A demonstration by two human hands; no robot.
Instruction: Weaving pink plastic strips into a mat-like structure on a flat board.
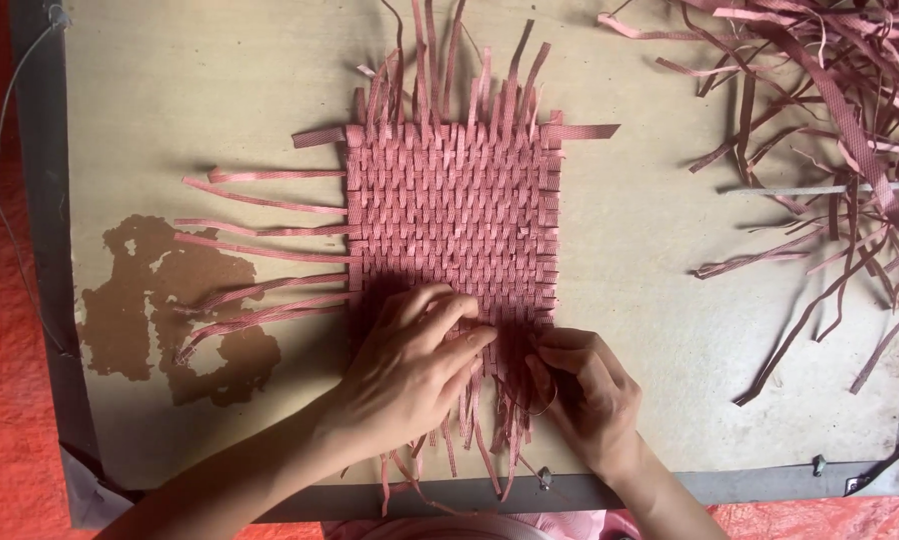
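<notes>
**Pink strip mat, both hands at near edge**

Pink woven mat [450, 215] lies flat at the middle of a board [650, 330]; long axis runs away from us, top edge toward the far side, loose ends fringing out at top, left and bottom. We note our left hand [410, 375] spread flat on the near left corner, fingers wide and pressing down, probably to keep the finished rows from shifting. Our right hand [585, 385] sits just beside it at the near right corner, fingers narrow, pinching a strip [518, 350] at the weave's edge. The grip looks tight so the strip stays snug against its neighbours. Free warp ends [490, 440] hang toward us under both hands. A heap of spare strips [830, 110] lies at the far right, well apart from the mat. Metal frame [45, 250] borders the board; a brown stain [160, 300] marks its left part.
</notes>
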